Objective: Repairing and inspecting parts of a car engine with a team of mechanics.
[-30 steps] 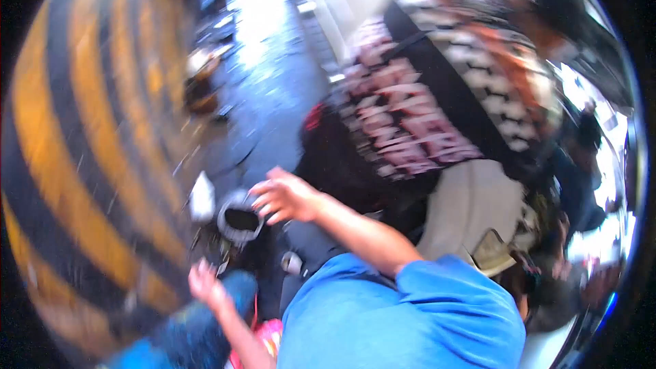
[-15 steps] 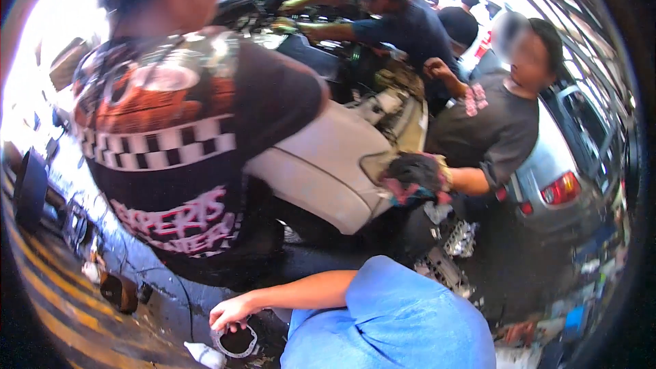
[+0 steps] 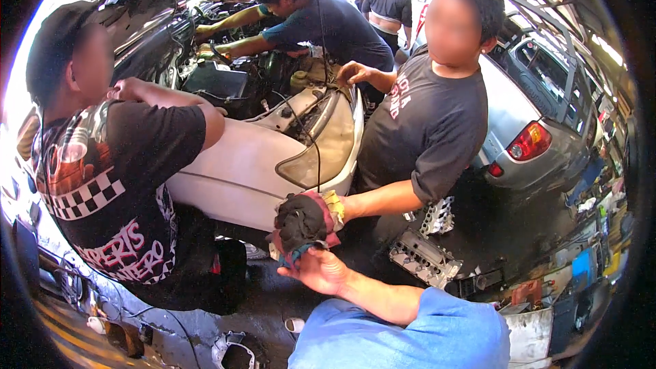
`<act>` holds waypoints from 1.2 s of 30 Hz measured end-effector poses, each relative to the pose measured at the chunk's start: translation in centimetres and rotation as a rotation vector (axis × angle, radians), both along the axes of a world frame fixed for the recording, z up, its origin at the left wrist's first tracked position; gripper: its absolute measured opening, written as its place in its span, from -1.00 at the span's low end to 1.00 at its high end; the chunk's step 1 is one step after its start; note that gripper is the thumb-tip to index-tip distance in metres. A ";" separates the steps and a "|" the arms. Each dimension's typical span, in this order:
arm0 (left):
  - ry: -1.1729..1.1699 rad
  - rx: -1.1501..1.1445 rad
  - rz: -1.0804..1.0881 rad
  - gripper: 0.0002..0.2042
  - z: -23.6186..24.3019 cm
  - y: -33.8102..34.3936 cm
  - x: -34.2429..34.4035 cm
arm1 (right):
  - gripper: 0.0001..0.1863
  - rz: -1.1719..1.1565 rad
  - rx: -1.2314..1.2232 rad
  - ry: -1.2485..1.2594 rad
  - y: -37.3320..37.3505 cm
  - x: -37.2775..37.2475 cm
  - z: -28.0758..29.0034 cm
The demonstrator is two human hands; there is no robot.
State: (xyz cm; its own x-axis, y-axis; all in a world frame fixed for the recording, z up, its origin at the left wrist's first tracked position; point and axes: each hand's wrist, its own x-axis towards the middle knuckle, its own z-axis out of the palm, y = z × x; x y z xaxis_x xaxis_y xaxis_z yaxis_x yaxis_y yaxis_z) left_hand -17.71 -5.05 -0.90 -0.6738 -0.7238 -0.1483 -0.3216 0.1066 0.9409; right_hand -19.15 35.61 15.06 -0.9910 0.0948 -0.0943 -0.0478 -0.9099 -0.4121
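My right hand (image 3: 320, 273) is raised at the centre. Its thumb and fingers close on the lower, teal edge of a bundle of rags (image 3: 301, 222), which is black on top with dark red and teal cloth around it. A co-worker's gloved hand (image 3: 335, 208) holds the same bundle from the far right side. My blue sleeve (image 3: 444, 314) fills the lower middle. On the floor at lower left lies a metal ring-shaped part (image 3: 234, 352), apart from my hand. My left hand is out of view.
A pale car (image 3: 239, 164) with its engine bay exposed stands ahead. One co-worker (image 3: 102, 130) is at the left, another (image 3: 430, 109) at the right, a third (image 3: 321, 27) leans over the engine. Metal engine parts (image 3: 424, 257) lie on the floor; a silver vehicle (image 3: 526, 123) stands behind.
My right hand has left the metal ring on the floor and come up to the rags. The co-worker has brought the bundle nearer to me. My view has turned.
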 end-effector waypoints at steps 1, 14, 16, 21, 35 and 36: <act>-0.001 0.002 0.009 -0.49 0.0 0.2 0.4 | -0.46 -0.041 -0.140 -0.109 -0.1 -0.2 0.4; 0.076 -0.293 0.032 -0.72 0.3 2.7 10.3 | -0.63 0.430 -0.053 -0.091 4.0 -0.5 -1.6; 0.035 -0.087 0.113 -0.73 2.3 6.0 12.8 | -0.70 0.430 0.108 -0.299 4.1 0.2 -2.7; 0.067 -0.018 -0.121 -0.82 10.0 15.2 16.9 | -0.54 0.732 0.188 -0.173 4.0 1.3 -5.2; -0.011 -0.389 -0.728 -0.86 10.8 34.7 4.1 | -0.72 0.256 1.039 -0.401 1.8 -5.9 -9.1; -0.036 -0.383 -0.738 -0.86 11.1 35.2 4.0 | -0.69 0.260 1.056 -0.281 2.5 -6.3 -9.0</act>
State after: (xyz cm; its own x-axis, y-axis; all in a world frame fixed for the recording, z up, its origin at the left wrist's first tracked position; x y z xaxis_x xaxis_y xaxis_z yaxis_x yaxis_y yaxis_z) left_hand -13.75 30.14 10.25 -0.9947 -0.1026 -0.0122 -0.0728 0.6124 0.7872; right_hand -25.48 38.07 6.01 -0.9486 0.0524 -0.3121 0.3085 -0.0664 -0.9489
